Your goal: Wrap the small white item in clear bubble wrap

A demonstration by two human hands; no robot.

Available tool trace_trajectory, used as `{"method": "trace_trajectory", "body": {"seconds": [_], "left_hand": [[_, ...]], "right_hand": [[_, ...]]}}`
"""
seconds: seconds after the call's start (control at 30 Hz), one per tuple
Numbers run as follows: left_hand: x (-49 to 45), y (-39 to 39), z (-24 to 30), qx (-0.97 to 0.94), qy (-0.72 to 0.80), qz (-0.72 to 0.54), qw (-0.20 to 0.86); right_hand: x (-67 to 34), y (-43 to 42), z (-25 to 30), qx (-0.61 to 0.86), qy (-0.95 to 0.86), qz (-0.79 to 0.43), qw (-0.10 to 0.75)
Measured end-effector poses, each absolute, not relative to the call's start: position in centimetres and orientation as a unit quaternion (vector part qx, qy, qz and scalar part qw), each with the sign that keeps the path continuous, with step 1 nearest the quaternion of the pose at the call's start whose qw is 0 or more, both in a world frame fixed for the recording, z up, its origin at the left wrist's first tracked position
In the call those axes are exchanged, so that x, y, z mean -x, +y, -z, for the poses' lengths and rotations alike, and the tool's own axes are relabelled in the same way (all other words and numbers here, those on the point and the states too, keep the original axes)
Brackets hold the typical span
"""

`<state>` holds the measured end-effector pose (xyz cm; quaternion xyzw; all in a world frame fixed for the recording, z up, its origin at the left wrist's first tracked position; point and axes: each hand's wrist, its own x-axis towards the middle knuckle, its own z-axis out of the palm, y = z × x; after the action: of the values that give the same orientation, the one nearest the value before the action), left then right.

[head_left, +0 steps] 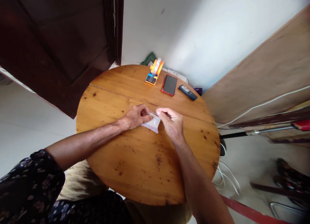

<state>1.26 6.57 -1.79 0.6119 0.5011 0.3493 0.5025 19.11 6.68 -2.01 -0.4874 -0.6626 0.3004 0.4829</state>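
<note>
Over the middle of the round wooden table [135, 159], a small clear plastic packet [154, 122] with whitish contents lies between my hands. What is inside it is too small to make out. My left hand [138, 116] is closed on the packet's left side, with the thumb resting on top. At the upper right corner, my right hand [172, 120] pinches with thumb and forefinger at the packet's edge. The exact spot it grips is partly hidden by the fingers.
Toward the table's far edge stand an orange tape dispenser [155, 72], a phone with a red case [169, 85] and a dark handheld device [188, 92]. A white wall rises behind. White cables [226, 175] hang on the right, and a dark door [60, 39] is at left.
</note>
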Motion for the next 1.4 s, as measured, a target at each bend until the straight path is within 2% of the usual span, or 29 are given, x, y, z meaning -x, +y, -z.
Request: {"method": "trace_trajectory", "body": {"seconds": [0.2,0.57,0.7,0.9,1.07,1.17,1.3,1.4], "left_hand": [[-1.1,6.6,1.9,-0.600,0.506,-0.354,0.508],[-0.7,6.4,1.9,-0.621,0.496,-0.362,0.488],[-0.7,6.4,2.0,-0.625,0.495,-0.358,0.486],[-0.8,6.4,2.3,-0.608,0.481,-0.378,0.505],[-0.6,6.6,2.3,-0.571,0.474,-0.421,0.522],[-0.3,6.7,2.4,-0.581,0.487,-0.420,0.498],[-0.1,6.7,2.7,-0.611,0.476,-0.379,0.507],[-0.2,6.6,2.7,-0.611,0.436,-0.390,0.533]], "right_hand": [[-19.9,5.6,1.4,0.422,-0.776,-0.191,0.429],[-21.2,5.4,0.3,0.381,-0.873,-0.097,0.289],[-21.3,5.1,-0.2,0.361,-0.874,-0.129,0.300],[-22.8,5.3,-1.7,0.399,-0.792,-0.257,0.384],[-24.1,5.9,-1.5,0.418,-0.801,-0.313,0.292],[-23.7,6.0,-0.5,0.440,-0.812,-0.293,0.247],[-22.3,6.0,1.2,0.440,-0.834,-0.255,0.215],[-21.4,5.9,1.8,0.432,-0.846,-0.215,0.226]]}}
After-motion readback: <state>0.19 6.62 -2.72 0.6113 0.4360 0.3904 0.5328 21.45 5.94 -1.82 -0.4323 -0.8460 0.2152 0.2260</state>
